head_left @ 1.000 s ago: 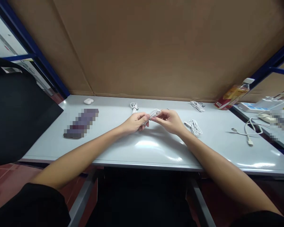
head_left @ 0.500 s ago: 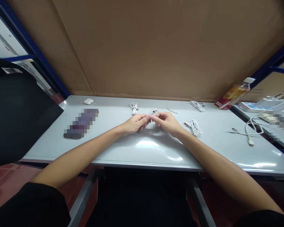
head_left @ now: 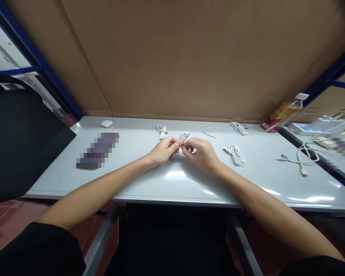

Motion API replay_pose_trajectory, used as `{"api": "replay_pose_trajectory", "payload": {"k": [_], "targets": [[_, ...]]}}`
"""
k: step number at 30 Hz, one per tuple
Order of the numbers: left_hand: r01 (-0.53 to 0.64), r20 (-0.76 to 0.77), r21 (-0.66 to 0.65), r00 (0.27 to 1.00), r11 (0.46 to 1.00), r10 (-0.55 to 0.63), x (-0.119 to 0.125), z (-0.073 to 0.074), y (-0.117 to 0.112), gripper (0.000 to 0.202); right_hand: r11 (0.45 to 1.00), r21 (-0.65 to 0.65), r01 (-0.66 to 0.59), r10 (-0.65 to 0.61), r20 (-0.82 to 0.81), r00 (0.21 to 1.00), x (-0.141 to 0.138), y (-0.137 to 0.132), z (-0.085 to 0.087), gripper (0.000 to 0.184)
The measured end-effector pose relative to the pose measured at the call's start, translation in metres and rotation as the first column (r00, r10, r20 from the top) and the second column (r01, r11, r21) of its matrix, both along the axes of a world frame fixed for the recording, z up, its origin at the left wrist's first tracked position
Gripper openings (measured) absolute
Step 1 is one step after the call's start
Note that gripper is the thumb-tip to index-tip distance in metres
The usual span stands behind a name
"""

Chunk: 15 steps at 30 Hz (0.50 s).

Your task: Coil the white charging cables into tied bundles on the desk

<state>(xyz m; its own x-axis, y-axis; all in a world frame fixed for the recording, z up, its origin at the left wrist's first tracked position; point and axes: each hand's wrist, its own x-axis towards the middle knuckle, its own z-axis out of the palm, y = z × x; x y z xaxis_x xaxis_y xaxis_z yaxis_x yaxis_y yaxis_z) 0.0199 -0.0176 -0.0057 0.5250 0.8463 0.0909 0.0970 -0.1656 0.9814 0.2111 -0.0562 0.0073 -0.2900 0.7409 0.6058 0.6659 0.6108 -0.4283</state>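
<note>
A small coiled white cable (head_left: 184,135) stands up from the fingers of my left hand (head_left: 167,148), which pinches it between thumb and forefinger. Right against it is my right hand (head_left: 199,151), its thumb and forefinger pressed together at the lower end of the coil; what lies between those fingertips is hidden. Behind my left hand rests a bundled white cable (head_left: 162,131) with a black tie round it. A thin black twist tie (head_left: 209,134) lies beyond my right hand, and another coiled white cable (head_left: 236,155) is to its right.
A coiled white cable (head_left: 239,128) with a dark tie lies at the back right, near a tilted drink bottle (head_left: 283,114). A loose white cable (head_left: 300,161) spreads at the right. On the left are a white earbud case (head_left: 106,123) and a blurred-out dark flat object (head_left: 98,150).
The cable coil in my left hand now stands more upright. My right hand has turned, its fingertips shifting slightly down and left to the coil's lower end.
</note>
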Motion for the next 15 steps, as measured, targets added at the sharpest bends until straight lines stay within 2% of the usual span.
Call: {"api": "replay_pose_trajectory", "payload": {"k": [5, 8, 11, 15], "targets": [[-0.029, -0.029, 0.026, 0.999, 0.999, 0.03, -0.001, 0.002, 0.001, 0.044, 0.96, -0.277, -0.035, -0.041, -0.262, 0.964, -0.001, -0.001, 0.006, 0.019], [-0.019, -0.017, 0.034, 1.0, 0.999, 0.019, -0.002, 0.005, 0.001, 0.044, 0.939, -0.341, -0.042, -0.067, -0.303, 0.951, 0.001, 0.001, 0.008, 0.02], [0.004, 0.013, -0.033, 1.0, 0.999, -0.003, -0.002, 0.01, -0.001, 0.043, 0.958, -0.286, -0.011, -0.06, -0.239, 0.969, 0.002, 0.002, 0.006, 0.023], [0.034, 0.044, -0.178, 0.999, 0.983, -0.026, -0.003, 0.018, -0.004, 0.045, 0.998, -0.067, 0.012, -0.014, -0.028, 1.0, 0.005, 0.005, 0.001, 0.032]]}}
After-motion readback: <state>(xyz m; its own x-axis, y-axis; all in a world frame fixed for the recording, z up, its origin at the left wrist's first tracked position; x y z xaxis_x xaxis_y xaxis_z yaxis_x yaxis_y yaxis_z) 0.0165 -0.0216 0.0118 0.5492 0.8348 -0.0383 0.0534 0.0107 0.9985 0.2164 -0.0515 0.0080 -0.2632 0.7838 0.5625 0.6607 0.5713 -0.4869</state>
